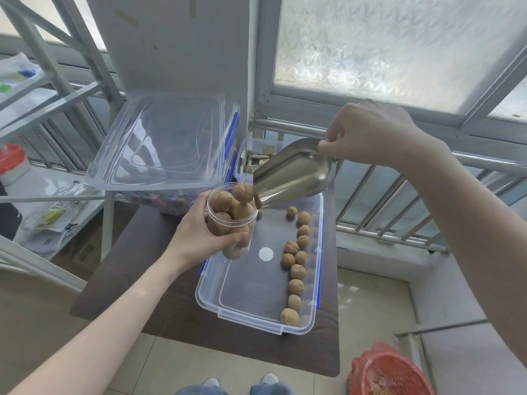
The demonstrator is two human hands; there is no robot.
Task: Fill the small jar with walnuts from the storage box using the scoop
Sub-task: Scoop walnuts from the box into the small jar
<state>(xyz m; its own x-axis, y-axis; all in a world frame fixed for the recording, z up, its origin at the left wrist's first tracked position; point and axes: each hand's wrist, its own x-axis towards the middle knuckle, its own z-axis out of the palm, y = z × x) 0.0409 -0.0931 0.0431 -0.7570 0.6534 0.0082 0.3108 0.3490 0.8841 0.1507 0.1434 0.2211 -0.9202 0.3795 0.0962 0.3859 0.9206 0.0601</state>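
Bare forearms, sleeveless to the frame edge; blue jeans (233,390); white sneakers (269,378).

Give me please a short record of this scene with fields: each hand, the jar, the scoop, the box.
left hand: holds the small jar, above the near-left corner of the storage box
right hand: grips the scoop by its handle end
small jar: clear, nearly full of walnuts, one walnut at the rim
scoop: metal, tilted down, mouth at the jar's rim, looks empty
storage box: clear, open, a row of walnuts along its right side
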